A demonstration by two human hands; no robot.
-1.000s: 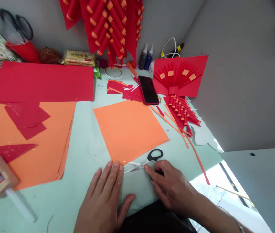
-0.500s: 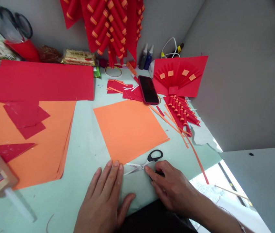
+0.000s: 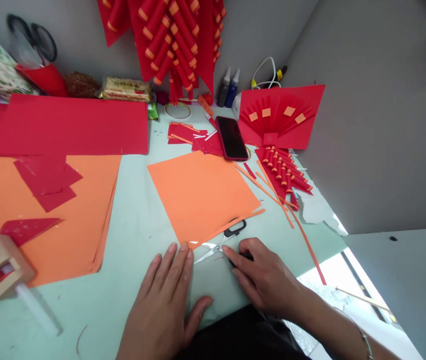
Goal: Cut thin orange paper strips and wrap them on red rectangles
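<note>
An orange paper sheet [image 3: 201,192] lies at an angle on the table, with a narrow strip [image 3: 255,213] along its near edge standing apart at the right end. My left hand [image 3: 162,297] rests flat, fingers stretched out, its fingertips touching the sheet's near corner. My right hand [image 3: 263,275] holds a pair of black-handled scissors [image 3: 216,248] by the lower handle, index finger near the pivot. The blades are spread and point left, one at the paper's near edge. The other handle loop is free and lies partly by the strip.
Orange strips [image 3: 273,187] and a red firecracker decoration [image 3: 282,172] lie to the right. A phone [image 3: 231,138] sits behind the sheet. At left are stacked orange paper [image 3: 85,225], red paper [image 3: 77,125] and a glue gun [image 3: 0,267]. The table's right edge is near my right forearm.
The scissors have opened wider, and their upper blade and free handle have moved up against the sheet's near edge. The strip now shows more apart from the sheet. The view has shifted slightly.
</note>
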